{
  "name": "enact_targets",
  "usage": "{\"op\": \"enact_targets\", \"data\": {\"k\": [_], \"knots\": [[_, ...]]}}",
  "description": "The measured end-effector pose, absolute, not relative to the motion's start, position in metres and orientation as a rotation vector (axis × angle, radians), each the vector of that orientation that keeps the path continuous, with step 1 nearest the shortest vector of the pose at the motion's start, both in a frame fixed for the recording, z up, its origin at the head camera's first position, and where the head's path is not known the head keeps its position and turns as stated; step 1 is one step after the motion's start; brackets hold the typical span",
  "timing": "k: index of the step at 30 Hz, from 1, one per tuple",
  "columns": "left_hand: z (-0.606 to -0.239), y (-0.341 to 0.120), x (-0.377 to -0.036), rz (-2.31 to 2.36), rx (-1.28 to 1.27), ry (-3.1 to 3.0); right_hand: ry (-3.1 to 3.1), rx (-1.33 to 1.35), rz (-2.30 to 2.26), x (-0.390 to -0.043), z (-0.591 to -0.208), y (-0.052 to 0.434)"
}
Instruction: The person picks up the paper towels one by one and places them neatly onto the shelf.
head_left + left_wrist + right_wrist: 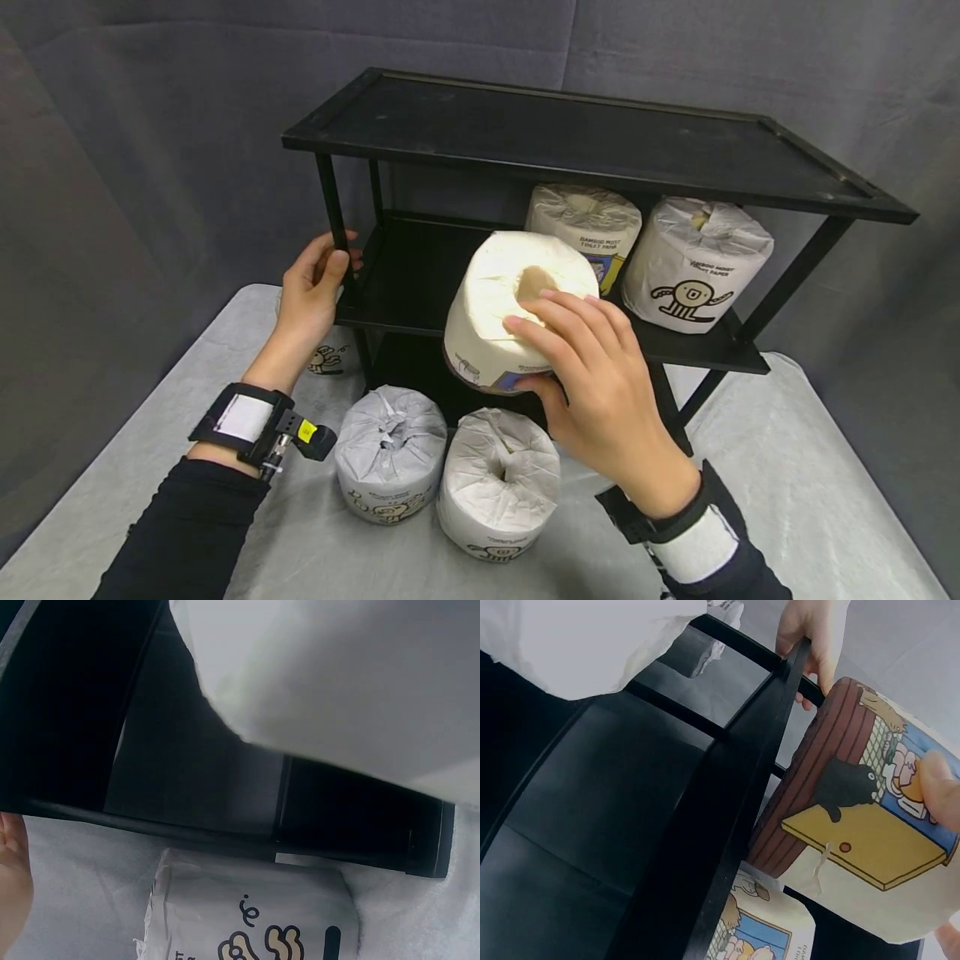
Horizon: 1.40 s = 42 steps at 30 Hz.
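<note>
At shelf edge, toilet roll inside right grip; left hand on rack post

Shelf rack black. Held toilet roll cream wrap, label brown, yellow, blue with black cat. Rear rolls white, black cartoon figure. Table rolls white, black print. Tablecloth pale grey. Backdrop dark grey. Sleeves black.

Both arms wear black long sleeves. Each wrist carries a black strap with a white panel; the left strap's small black camera mount bears a yellow sticker.
</note>
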State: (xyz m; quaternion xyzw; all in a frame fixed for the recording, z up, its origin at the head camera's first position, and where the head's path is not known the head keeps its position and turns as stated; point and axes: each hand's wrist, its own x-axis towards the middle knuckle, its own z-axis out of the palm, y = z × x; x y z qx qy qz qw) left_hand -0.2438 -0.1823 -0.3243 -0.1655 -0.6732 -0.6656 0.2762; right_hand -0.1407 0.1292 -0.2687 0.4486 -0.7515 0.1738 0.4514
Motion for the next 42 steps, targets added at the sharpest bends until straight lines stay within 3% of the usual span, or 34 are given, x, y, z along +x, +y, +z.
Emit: {"op": "enact_targets", "data": {"k": [18,42], "knots": [[-0.323,-0.185,-0.242,-1.727,-0.405,-1.895,-1.977,1.154,0.306,-0.159,-0.255,0.109],[-0.324,-0.182,-0.242,-1.722,-0.376,-1.889,-2.101,0.990,0.336,-0.164,-0.245,0.092]]}}
